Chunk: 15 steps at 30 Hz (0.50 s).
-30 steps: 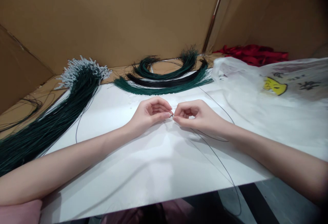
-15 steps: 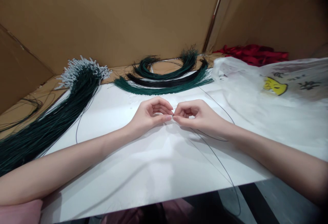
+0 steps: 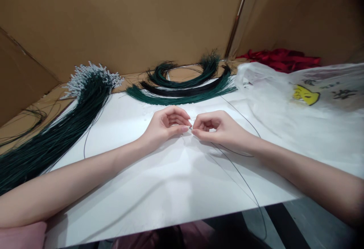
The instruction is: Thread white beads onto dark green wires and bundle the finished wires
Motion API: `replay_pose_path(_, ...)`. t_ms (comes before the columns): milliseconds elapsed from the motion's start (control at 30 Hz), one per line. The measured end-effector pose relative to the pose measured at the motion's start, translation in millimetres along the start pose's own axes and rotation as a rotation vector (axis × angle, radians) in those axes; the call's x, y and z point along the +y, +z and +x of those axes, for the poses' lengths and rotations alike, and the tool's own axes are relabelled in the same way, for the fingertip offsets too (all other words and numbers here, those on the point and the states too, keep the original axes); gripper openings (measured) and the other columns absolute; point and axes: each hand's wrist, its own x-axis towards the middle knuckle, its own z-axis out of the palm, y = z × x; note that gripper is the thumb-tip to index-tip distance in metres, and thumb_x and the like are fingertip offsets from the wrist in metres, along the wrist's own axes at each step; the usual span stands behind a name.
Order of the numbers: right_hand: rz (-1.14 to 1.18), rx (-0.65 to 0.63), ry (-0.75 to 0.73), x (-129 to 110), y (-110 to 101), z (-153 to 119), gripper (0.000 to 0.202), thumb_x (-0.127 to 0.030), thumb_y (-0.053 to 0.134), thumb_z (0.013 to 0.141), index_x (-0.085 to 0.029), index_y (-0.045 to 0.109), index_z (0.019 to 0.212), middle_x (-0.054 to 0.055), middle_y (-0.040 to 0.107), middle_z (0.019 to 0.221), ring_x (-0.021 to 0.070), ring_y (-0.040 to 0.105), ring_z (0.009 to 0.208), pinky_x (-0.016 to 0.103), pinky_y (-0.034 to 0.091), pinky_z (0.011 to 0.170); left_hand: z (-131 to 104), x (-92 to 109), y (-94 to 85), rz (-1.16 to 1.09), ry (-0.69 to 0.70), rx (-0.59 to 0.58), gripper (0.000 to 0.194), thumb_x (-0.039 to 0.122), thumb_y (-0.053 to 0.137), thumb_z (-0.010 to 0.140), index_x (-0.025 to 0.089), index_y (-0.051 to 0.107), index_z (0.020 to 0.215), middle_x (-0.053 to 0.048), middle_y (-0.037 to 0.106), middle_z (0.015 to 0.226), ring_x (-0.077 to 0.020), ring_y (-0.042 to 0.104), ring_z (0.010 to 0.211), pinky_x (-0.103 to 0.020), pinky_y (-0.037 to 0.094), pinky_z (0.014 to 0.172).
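Over the white tabletop my left hand (image 3: 166, 125) and my right hand (image 3: 217, 125) meet, fingertips almost touching. Thumb and forefinger of the right pinch a thin dark wire (image 3: 239, 171), whose length trails out below that hand and curves down past the table's front edge. A short bit of its end shows in the small gap between the hands, and the left fingertips are closed on it. Whether a bead is also pinched there is too small to tell. Tiny white beads (image 3: 145, 119) lie scattered just behind the hands.
A thick bundle of dark green wires (image 3: 65, 135) with white beaded tips (image 3: 91, 76) lies at left. Curved bundles of green and black wires (image 3: 182, 99) rest behind my hands. A clear plastic bag (image 3: 273, 104) and red ribbon (image 3: 284, 60) are at right, before cardboard walls (image 3: 127, 21).
My left fingertips have drawn slightly left, away from the right ones, so a little more of the wire shows between them. The right hand has stayed in place.
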Motion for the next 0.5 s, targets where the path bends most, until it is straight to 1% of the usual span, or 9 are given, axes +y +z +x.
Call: replay_pose_path(500, -0.017, 0.010, 0.004, -1.2, 0.6, 0.0, 0.010, -0.012, 0.060, 0.078, -0.015, 0.059, 0.069, -0.003, 0.050, 0.062, 0.0095, 0.043, 0.060, 0.023, 0.034, 0.056, -0.9, -1.4, -1.3, 0.007, -0.003, -0.011, 0.025, 0.020, 0.083, 0.071, 0.015, 0.067, 0.090, -0.003, 0.072, 0.082, -0.0121, 0.069, 0.077, -0.022, 0.056, 0.073)
